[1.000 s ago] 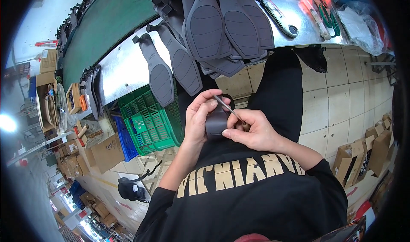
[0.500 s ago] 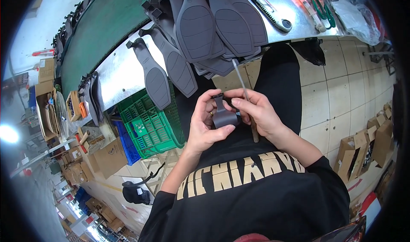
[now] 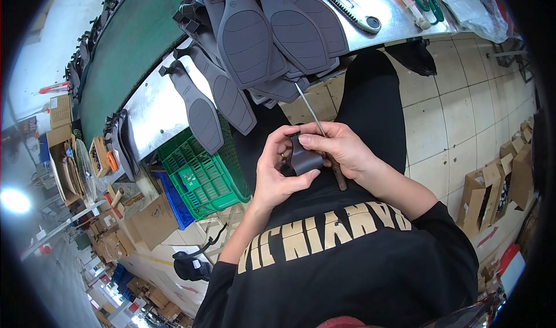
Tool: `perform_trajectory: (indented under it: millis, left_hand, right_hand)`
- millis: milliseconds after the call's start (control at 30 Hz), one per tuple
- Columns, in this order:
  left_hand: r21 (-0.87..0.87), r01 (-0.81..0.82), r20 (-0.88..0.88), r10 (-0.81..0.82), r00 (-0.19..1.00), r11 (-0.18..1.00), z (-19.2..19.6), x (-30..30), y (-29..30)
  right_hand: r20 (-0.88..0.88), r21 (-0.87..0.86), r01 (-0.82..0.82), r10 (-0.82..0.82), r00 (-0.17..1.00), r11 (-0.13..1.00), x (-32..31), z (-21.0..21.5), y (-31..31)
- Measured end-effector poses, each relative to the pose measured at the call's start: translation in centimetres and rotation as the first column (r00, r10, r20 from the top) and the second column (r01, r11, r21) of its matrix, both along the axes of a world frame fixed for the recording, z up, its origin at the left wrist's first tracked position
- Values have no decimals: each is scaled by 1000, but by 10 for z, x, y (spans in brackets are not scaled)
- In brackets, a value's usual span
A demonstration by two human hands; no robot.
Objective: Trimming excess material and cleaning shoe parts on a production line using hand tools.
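Head view: a metal workbench (image 3: 162, 105) runs beside a tiled floor, grey shoe soles (image 3: 255, 38) overhanging its edge. Below those soles, over the lap, the left hand (image 3: 278, 174) grips a small dark grey piece (image 3: 304, 160), steadying it. The right hand (image 3: 341, 148) clasps a thin metal tool (image 3: 315, 119) against that piece.
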State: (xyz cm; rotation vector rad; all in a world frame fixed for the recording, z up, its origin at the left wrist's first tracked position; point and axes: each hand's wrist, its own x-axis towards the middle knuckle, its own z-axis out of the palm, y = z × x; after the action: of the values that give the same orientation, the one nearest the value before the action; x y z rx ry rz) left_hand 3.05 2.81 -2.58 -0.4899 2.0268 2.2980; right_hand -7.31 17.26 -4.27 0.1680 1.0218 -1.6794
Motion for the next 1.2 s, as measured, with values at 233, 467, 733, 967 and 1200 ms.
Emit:
perform_trajectory:
  millis: [233, 467, 733, 967, 1200]
  left_hand:
    - [-10, -1, 13, 1, 1000, 1000, -1, 0, 0]
    - [-37, -2, -13, 2, 1000, 999, -1, -1, 1]
    - [-157, -1, -48, -6, 999, 988, -3, -2, 3]
    - [-511, 1, -95, -57, 994, 859, -10, 1, 10]
    - [-210, -92, -14, 92, 996, 973, -10, -4, 14]
  right_hand:
    - [28, 17, 8, -8, 1000, 1000, 0, 0, -1]
    - [43, 18, 7, -8, 999, 1000, -1, 1, -1]
    - [77, -15, -2, 3, 997, 1000, -2, -6, 1]
    - [25, -46, 6, -5, 1000, 999, -2, -12, 1]
    - [-12, -34, -1, 0, 1000, 999, -1, -12, -1]
